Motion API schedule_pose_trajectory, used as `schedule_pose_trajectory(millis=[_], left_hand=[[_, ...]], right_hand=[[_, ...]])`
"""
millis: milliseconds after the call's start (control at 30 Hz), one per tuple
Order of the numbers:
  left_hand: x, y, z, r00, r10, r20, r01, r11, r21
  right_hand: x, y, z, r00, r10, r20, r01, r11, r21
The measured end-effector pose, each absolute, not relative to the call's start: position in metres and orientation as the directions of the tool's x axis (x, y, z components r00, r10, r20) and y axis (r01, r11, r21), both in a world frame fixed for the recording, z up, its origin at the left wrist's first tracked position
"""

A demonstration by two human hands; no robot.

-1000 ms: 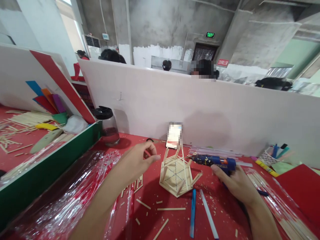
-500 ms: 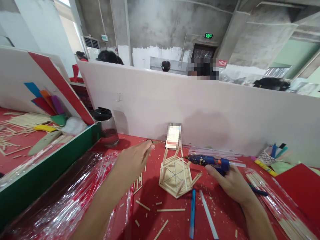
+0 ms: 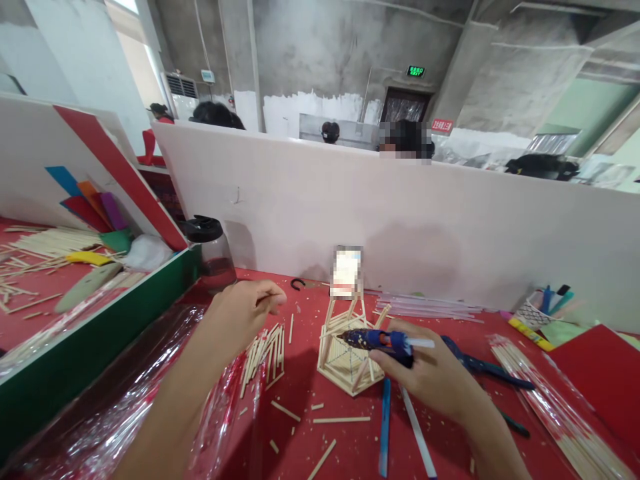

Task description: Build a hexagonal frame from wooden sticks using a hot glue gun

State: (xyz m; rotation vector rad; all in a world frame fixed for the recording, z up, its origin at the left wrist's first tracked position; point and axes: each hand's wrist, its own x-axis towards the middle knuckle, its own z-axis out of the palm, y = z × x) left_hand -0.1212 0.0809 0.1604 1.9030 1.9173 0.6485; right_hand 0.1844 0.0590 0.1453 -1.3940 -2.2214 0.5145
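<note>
My right hand [image 3: 425,367] is wrapped round a blue hot glue gun [image 3: 373,339] with a glue stick poking out of its back. Its dark nozzle is over a six-sided frame of thin wooden sticks [image 3: 367,381], which has dark lines on its base and several sticks rising from its edges. My left hand [image 3: 245,308] hovers to the left of the frame, fingers curled and pressed together; whether a small thing is in them cannot be seen. Below it lies a pile of short wooden sticks [image 3: 263,353]. A black C-shaped piece [image 3: 298,284] lies beyond its fingertips.
A lit phone [image 3: 346,273] leans on the white partition [image 3: 280,200]. To the left are a lidded jug [image 3: 217,260] and clear plastic wrap [image 3: 125,393]. Dark blue pliers [image 3: 493,371] and bagged sticks [image 3: 555,407] lie on the right. Blue [image 3: 385,427] and white strips [image 3: 417,433] lie in front.
My left hand has drawn back to the left, uncovering the black C-shaped piece. My right hand has brought the glue gun left and lower over the stick frame, uncovering the pliers.
</note>
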Motion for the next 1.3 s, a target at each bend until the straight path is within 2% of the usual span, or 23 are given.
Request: schedule_pose_trajectory(millis=[100, 200, 300, 400, 500, 667, 833, 933, 1100, 1167, 1300], left_hand=[[-0.122, 0.078, 0.158, 0.013, 0.994, 0.104, 0.833, -0.068, 0.549], [-0.122, 0.080, 0.157, -0.029, 0.996, 0.088, 0.868, -0.019, 0.497], [-0.121, 0.086, 0.153, -0.066, 0.997, 0.036, 0.878, 0.041, 0.476], [-0.119, 0.093, 0.144, -0.084, 0.996, 0.036, 0.878, 0.057, 0.475], [-0.114, 0.097, 0.135, -0.043, 0.999, 0.005, 0.896, 0.036, 0.443], [-0.109, 0.101, 0.124, 0.052, 0.993, -0.103, 0.933, -0.012, 0.360], [-0.111, 0.106, 0.116, -0.008, 0.998, -0.056, 0.940, 0.026, 0.340], [-0.114, 0.107, 0.112, -0.057, 0.998, -0.040, 0.952, 0.066, 0.297], [-0.121, 0.103, 0.105, 0.056, 0.993, -0.102, 0.983, -0.037, 0.182], [-0.122, 0.102, 0.102, 0.055, 0.989, -0.134, 0.981, -0.029, 0.190], [-0.122, 0.104, 0.100, 0.050, 0.993, -0.103, 0.972, -0.025, 0.235]], right_hand=[[0.177, 0.058, 0.147, -0.389, 0.903, 0.180, 0.739, 0.423, -0.525], [0.179, 0.056, 0.149, -0.416, 0.899, 0.134, 0.718, 0.416, -0.558], [0.190, 0.054, 0.149, -0.433, 0.898, 0.072, 0.649, 0.366, -0.667], [0.206, 0.055, 0.144, -0.393, 0.918, 0.054, 0.511, 0.267, -0.817], [0.224, 0.058, 0.138, -0.353, 0.935, 0.039, 0.388, 0.184, -0.903], [0.236, 0.066, 0.133, -0.173, 0.985, 0.026, 0.287, 0.076, -0.955], [0.231, 0.076, 0.134, 0.008, 0.998, 0.056, 0.203, 0.054, -0.978], [0.231, 0.078, 0.137, 0.044, 0.995, 0.094, 0.241, 0.081, -0.967], [0.235, 0.077, 0.138, 0.086, 0.992, 0.090, 0.390, 0.049, -0.920], [0.236, 0.077, 0.136, 0.093, 0.993, 0.079, 0.434, 0.031, -0.900], [0.236, 0.080, 0.134, 0.045, 0.979, 0.200, 0.560, 0.141, -0.816]])
